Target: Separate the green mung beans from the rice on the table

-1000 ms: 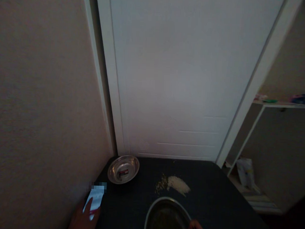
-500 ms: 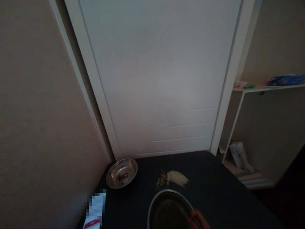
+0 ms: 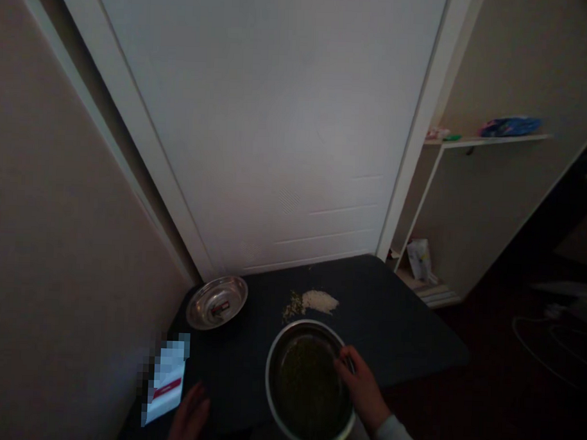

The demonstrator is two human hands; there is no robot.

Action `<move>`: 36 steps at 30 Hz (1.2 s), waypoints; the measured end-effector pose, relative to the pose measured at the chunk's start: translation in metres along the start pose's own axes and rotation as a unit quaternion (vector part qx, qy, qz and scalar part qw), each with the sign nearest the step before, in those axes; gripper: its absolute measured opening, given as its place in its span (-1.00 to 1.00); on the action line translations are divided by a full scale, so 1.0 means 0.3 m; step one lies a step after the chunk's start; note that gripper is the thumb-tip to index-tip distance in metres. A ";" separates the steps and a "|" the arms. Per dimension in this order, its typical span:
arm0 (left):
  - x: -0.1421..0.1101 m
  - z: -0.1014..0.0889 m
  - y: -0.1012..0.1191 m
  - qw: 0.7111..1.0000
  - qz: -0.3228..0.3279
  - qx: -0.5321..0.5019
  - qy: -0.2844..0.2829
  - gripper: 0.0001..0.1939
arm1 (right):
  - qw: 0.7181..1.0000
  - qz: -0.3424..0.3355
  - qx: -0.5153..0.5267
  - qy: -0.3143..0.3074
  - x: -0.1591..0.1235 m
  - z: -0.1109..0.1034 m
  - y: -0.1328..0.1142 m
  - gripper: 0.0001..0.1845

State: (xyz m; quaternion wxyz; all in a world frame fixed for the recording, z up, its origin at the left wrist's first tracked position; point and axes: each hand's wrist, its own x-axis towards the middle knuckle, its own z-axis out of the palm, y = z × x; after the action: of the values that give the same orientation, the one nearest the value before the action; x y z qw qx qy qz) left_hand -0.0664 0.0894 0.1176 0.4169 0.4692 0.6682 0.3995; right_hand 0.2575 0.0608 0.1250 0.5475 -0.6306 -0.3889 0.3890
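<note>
My right hand (image 3: 364, 390) grips the right rim of a round metal bowl (image 3: 269, 386), thumb on the inside. Dark green contents (image 3: 309, 390), perhaps small grains or beans, cover the bowl's bottom; the dim light hides their kind. At the lower left my left hand (image 3: 190, 414) is empty, its fingers loosely extended beside a lit phone-like screen (image 3: 165, 389). Just beyond the bowl, a pile of white grains (image 3: 320, 302) like rice lies on the table, with scattered greenish grains (image 3: 294, 305) touching its left side.
A shallow shiny metal bowl (image 3: 240, 289) with a label inside stands at the table's far left corner. The dark table (image 3: 396, 326) meets a white panel (image 3: 278, 117) at the back. Shelves (image 3: 498, 140) with packets stand to the right, and a pale cable lies on the floor.
The view has tilted down and turned right. My left hand has come into view at the lower left, and more of the held bowl shows. My right hand keeps its grip.
</note>
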 end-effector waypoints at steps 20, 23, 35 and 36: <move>-0.418 0.158 0.027 0.849 -0.358 -0.343 -0.182 -0.85 | 0.995 0.021 0.008 -0.099 -0.301 0.032 -0.028 -0.79; -0.460 0.150 -0.021 0.849 -0.364 -0.323 -0.204 -0.85 | 0.993 0.034 0.078 -0.082 -0.336 0.023 0.011 -0.77; -0.459 0.194 -0.197 0.871 -0.372 -0.262 -0.187 -0.90 | 0.990 0.089 0.102 0.041 -0.338 -0.093 0.082 -0.73; -0.445 0.205 -0.216 0.870 -0.368 -0.275 -0.179 -0.88 | 0.991 0.082 0.095 0.038 -0.328 -0.093 0.079 -0.74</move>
State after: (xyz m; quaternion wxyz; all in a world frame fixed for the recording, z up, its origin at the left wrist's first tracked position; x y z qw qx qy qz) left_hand 0.0002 -0.0456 0.0614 0.7583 0.1196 0.5695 0.2938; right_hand 0.2457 -0.0425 0.1105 0.5855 -0.6202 -0.2761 0.4431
